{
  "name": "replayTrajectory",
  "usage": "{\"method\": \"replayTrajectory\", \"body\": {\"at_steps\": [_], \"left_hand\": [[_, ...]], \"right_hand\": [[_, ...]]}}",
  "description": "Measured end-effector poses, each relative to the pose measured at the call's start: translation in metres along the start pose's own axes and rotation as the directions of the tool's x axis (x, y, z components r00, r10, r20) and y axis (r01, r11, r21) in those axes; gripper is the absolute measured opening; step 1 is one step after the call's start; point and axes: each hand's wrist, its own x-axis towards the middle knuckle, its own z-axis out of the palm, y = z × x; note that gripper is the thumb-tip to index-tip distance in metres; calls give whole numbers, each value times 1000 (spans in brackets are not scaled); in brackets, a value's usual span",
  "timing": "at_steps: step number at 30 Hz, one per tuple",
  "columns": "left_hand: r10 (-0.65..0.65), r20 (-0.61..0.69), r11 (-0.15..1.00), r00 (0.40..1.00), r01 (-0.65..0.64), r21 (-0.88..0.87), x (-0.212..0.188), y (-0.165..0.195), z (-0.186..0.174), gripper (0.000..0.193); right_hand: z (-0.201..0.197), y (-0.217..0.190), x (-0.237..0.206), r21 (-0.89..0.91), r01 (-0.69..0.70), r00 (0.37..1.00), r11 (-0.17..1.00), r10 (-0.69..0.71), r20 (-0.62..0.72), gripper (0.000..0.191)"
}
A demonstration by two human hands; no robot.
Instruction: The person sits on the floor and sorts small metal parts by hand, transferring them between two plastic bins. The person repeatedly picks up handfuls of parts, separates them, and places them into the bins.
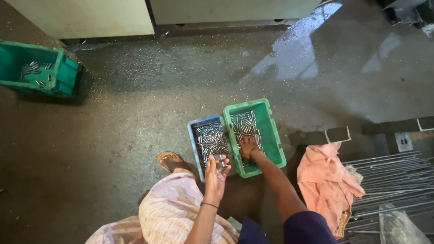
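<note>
So: small metal pins (244,124) fill the green crate (273,135), the landmark, on the floor (135,104). Right hand (247,147) is down inside it, fingers curled into the pile (whether it grips any, cannot tell). Left hand (216,174), just left of the crate, is cupped palm-up holding a few pins, likely to collect them. Touching the crate's left side: a blue crate (194,144) of similar pins. Right of it, pink cloth (327,180) over metal rods (393,180). Far upper left, another green crate (63,74).

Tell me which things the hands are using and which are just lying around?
In use: green plastic crate, blue plastic crate, small shiny metal pins, left hand, right hand.

Lying about: second green plastic crate by the wall, pink cloth, long metal rods.
</note>
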Motion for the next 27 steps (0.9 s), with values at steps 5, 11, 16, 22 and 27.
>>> {"method": "replayTrajectory", "body": {"at_steps": [5, 11, 16, 22, 27], "left_hand": [[8, 25, 1000, 1000, -8, 10, 10, 2, -3, 31], [7, 19, 1000, 1000, -7, 21, 9, -9, -13, 32], [-32, -4, 999, 999, 32, 35, 17, -14, -14, 34], [-20, -2, 1000, 1000, 20, 17, 19, -13, -18, 31], [-21, 29, 1000, 999, 21, -4, 20, -11, -18, 28]], "right_hand": [[12, 2, -18, 70, 7, 993, 998, -16, 119, 82], [15, -4, -18, 235, -174, 969, 956, 124, 212, 84], [11, -11, -19, 90, -60, 996, 994, 54, 68, 92], [-3, -28, -22, 60, -57, 998, 997, 54, 39, 85], [-1, -32, -14, 139, -189, 980, 972, 177, 94, 67]]}}
